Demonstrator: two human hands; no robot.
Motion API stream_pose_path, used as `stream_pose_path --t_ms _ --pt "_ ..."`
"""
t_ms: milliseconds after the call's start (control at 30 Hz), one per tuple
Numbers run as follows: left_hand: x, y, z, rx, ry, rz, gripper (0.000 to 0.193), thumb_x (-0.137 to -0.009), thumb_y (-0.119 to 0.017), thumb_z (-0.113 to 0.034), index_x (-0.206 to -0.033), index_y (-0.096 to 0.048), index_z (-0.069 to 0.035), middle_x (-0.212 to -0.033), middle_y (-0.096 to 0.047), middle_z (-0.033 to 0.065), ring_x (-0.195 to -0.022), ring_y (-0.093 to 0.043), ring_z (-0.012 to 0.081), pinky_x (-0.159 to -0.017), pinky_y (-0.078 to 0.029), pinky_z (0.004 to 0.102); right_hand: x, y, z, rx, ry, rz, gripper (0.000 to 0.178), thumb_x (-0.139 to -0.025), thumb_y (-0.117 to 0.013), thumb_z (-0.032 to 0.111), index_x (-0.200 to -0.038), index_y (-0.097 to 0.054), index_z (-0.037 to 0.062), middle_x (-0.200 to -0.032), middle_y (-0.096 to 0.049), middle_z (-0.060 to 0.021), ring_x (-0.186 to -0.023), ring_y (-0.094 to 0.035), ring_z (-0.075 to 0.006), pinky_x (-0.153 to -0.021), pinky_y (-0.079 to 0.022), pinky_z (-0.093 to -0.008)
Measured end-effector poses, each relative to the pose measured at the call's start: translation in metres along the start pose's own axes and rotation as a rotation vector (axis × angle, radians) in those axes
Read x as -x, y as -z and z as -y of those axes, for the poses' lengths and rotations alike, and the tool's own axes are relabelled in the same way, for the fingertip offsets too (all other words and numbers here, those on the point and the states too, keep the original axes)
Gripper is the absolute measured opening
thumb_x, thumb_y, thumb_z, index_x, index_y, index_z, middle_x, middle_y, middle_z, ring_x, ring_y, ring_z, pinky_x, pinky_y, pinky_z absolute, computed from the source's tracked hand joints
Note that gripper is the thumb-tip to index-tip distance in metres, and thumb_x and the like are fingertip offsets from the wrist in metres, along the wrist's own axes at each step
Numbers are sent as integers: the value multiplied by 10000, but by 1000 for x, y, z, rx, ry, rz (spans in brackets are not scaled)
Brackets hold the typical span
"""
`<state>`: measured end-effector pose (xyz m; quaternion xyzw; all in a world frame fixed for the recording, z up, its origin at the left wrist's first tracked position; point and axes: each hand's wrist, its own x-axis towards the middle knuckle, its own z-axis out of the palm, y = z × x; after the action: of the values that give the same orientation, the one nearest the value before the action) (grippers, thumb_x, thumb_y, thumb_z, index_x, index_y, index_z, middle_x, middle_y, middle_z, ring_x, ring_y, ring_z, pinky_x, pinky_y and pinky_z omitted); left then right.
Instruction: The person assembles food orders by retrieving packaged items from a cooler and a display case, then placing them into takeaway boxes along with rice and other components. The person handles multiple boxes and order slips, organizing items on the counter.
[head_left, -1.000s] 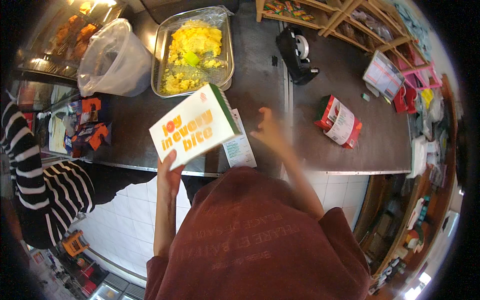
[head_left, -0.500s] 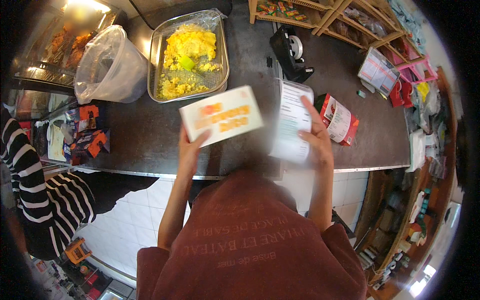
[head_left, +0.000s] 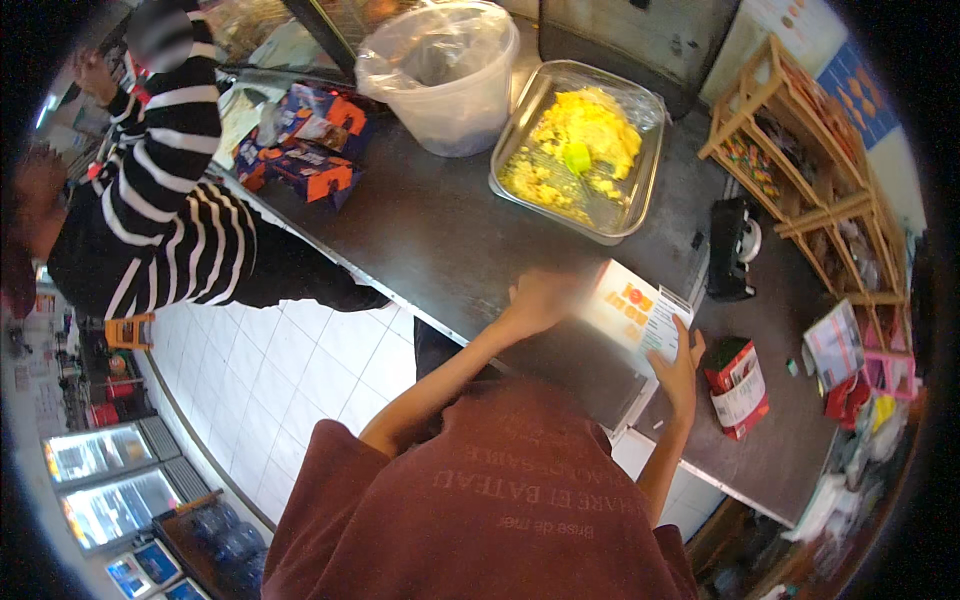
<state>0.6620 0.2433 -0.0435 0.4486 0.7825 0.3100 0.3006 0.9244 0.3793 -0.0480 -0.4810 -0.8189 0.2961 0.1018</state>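
Observation:
My right hand (head_left: 680, 365) is closed on a printed paper slip (head_left: 667, 322), its thumb and fingers gripping the slip's right edge. A white box with orange lettering (head_left: 625, 305) sits against the slip, partly overlapping it. At the box's left side is my left hand (head_left: 540, 303); its fingers are smeared by motion, so I cannot tell whether they touch the box. Right of my right hand stands a red box with a white paper label (head_left: 737, 395).
Beyond my hands, a metal tray (head_left: 560, 222) holds yellow crumbly food and a green scoop (head_left: 577, 158). A lined plastic bucket (head_left: 450, 100) stands left of it. A black tape dispenser (head_left: 730, 245) and wooden rack (head_left: 790, 150) are right. A person in stripes (head_left: 175, 180) stands left.
My view has turned to the left. The white box has come together with the slip in my right hand. My left hand, which held the box, is now blurred at its left side.

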Motion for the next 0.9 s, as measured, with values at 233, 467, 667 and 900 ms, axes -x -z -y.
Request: stream_pose_path --t_ms 233,467,667,900 --pt "33 60 146 315 27 -797 220 -858 -554 -111 -1064 -574 -37 -994 -581 115 -897 -581 225 -802 -452 313 -9 18 67 0 103 -411 513 -776 -634 90 -1255 -451 83 -1276 -425 -162 -1197 -372 -326 -971 -344 -424" --pt "71 225 275 140 270 -1260 272 -808 -499 29 -1072 -559 2 -917 -608 102 -817 -587 194 -737 -471 308 -47 -58 240 -525 247 -12 163 -882 -533 83 -1015 -613 33 -876 -627 -39 -826 -599 -127 -761 -468 -260" --pt "57 334 279 -124 59 -1085 289 -805 -500 -2 -1083 -569 -36 -960 -609 103 -830 -589 226 -731 -474 331 -127 -232 422 -626 592 352 212 -843 -527 37 -1046 -582 11 -805 -637 -130 -757 -639 -224 -690 -493 -319" --pt "12 409 231 -314 -290 -620 308 -801 -500 -37 -1096 -580 -81 -1011 -609 105 -845 -591 263 -725 -478 359 -219 -400 454 -422 515 434 292 -775 -555 45 -1065 -538 10 -956 -600 -243 -910 -549 -448 -775 -454 -447"
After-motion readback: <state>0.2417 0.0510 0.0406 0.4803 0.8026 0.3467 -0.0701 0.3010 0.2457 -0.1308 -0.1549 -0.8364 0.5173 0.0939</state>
